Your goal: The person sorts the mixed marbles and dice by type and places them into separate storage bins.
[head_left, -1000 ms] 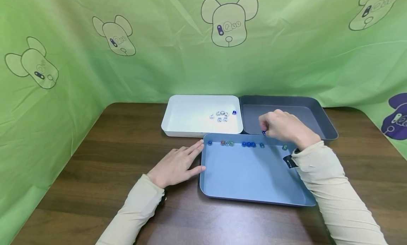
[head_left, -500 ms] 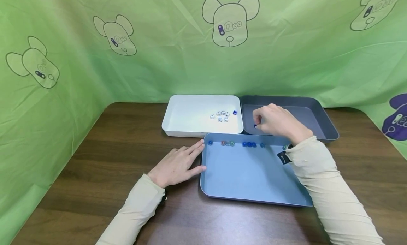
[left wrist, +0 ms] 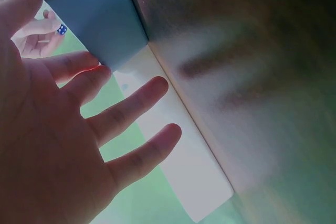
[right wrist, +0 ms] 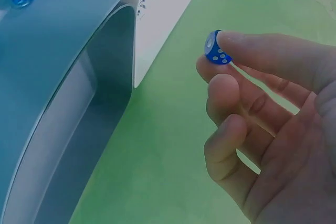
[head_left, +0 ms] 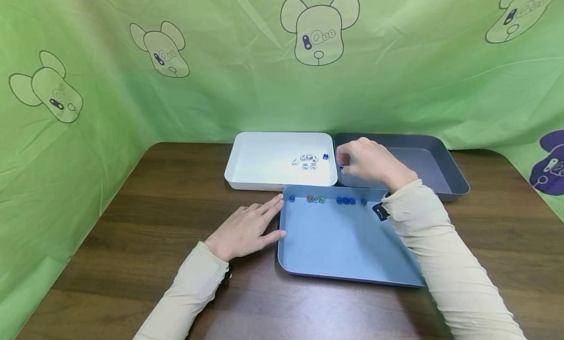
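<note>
My right hand [head_left: 372,161] pinches a blue die with white pips [right wrist: 217,51] between thumb and forefinger, above the left part of the dark grey tray [head_left: 423,166]. My left hand [head_left: 244,231] lies with straight fingers at the left side of the blue tray [head_left: 343,252], its fingertips touching the rim. Along the blue tray's far side sit several glass marbles, among them a blue marble [head_left: 292,198] and a reddish marble [head_left: 310,199]. In the white tray [head_left: 260,158] lie several white dice [head_left: 306,166] and a blue die [head_left: 325,157].
The white and dark grey trays stand side by side behind the blue one on a brown wooden table [head_left: 154,198]. A green printed curtain [head_left: 246,85] hangs around the back and sides. My right sleeve [head_left: 440,252] covers the blue tray's right edge.
My right hand has moved left across the dark grey tray toward the white one, carrying the blue die. The left hand has stayed where it was.
</note>
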A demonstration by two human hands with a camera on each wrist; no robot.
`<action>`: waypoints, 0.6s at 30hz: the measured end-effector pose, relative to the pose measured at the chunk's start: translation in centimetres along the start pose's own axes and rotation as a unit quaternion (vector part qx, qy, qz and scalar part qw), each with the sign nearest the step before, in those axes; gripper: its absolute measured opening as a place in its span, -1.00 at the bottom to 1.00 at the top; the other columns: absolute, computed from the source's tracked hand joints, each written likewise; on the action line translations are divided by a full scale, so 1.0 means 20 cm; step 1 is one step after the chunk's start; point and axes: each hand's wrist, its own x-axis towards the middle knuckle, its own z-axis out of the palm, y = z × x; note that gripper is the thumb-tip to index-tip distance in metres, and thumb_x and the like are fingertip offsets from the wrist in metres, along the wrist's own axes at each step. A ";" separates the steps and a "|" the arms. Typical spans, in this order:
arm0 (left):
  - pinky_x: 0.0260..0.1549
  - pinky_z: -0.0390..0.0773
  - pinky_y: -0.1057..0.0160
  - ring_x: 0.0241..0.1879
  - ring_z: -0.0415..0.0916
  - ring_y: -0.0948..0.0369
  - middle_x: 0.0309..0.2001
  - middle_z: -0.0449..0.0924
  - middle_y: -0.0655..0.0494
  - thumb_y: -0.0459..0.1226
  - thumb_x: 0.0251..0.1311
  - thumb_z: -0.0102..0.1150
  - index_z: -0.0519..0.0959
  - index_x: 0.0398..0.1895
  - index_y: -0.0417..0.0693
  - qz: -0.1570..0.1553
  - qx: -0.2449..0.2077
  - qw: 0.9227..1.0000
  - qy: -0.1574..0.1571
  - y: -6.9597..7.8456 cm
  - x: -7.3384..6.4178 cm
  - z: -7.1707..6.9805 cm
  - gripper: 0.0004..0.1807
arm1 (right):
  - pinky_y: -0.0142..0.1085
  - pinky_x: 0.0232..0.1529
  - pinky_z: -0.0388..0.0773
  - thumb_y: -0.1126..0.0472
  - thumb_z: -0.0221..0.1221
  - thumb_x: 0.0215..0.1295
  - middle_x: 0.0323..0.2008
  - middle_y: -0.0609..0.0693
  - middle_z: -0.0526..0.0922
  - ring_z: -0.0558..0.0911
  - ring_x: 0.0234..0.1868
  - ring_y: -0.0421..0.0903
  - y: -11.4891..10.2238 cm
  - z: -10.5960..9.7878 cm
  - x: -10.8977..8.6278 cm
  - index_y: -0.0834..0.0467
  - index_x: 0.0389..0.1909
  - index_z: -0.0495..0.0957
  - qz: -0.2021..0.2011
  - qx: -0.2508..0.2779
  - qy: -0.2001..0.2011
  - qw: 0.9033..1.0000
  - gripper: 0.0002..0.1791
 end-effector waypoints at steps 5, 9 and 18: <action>0.23 0.39 -0.17 0.34 0.37 -0.08 0.60 0.01 0.07 0.17 0.50 -0.07 0.16 0.58 -0.13 -0.002 0.000 1.000 -0.002 0.00 0.00 0.00 -0.20 | 0.02 -0.24 0.55 0.42 0.20 0.15 -0.30 0.02 0.72 0.62 -0.25 0.02 -0.01 0.00 0.03 0.18 -0.19 0.76 -0.008 -0.002 -0.003 1.000 -0.74; 0.22 0.39 -0.17 0.34 0.37 -0.08 0.60 0.02 0.07 0.18 0.50 -0.07 0.17 0.58 -0.13 -0.001 0.000 1.000 -0.001 0.00 0.00 0.00 -0.20 | 0.02 -0.24 0.56 0.42 0.21 0.16 -0.30 0.03 0.72 0.62 -0.26 0.02 -0.02 -0.01 0.06 0.19 -0.21 0.77 -0.012 -0.008 -0.003 1.000 -0.76; 0.22 0.40 -0.17 0.34 0.38 -0.08 0.60 0.02 0.07 0.18 0.50 -0.08 0.17 0.58 -0.13 0.001 0.002 1.000 0.001 0.00 0.00 0.00 -0.20 | -0.02 -0.21 0.54 0.44 0.18 0.14 -0.34 0.01 0.70 0.60 -0.29 0.01 -0.03 -0.01 0.13 0.18 -0.28 0.75 -0.014 -0.001 -0.006 1.000 -0.77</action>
